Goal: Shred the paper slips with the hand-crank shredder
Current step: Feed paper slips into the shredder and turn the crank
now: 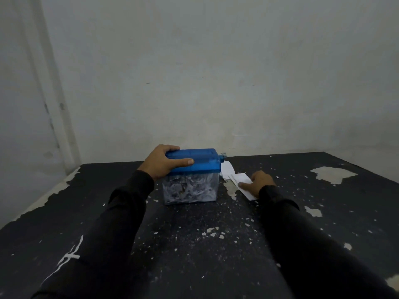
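The shredder (192,175) sits in the middle of the dark table (194,244). Its blue lid (194,161) is on top, and its clear box (190,190) below is packed with white shreds. The left hand (164,162) holds the lid at its 9 o'clock end, fingers curled over the far edge and thumb lying along the front. That grip looks good for keeping the shredder from sliding.

The paper slips (236,180) lie on the table at 3 o'clock from the shredder, just beside it. The right hand (260,182) rests on the nearest slip, with one finger laid flat along its near edge. I cannot tell if the other fingers pinch it.

I think the step now is picking up one slip. It is best to slide it a little and take only the top one, then feed it straight down into the lid. A blue stub (222,156) sticks out at the lid's 3 o'clock end, close to the slips, so the hand should lift clear of it.

The table has lots of open room toward 6 o'clock and 3 o'clock. The wall (216,72) is close behind at 12 o'clock. The table's edge at 9 o'clock is well apart from the shredder.
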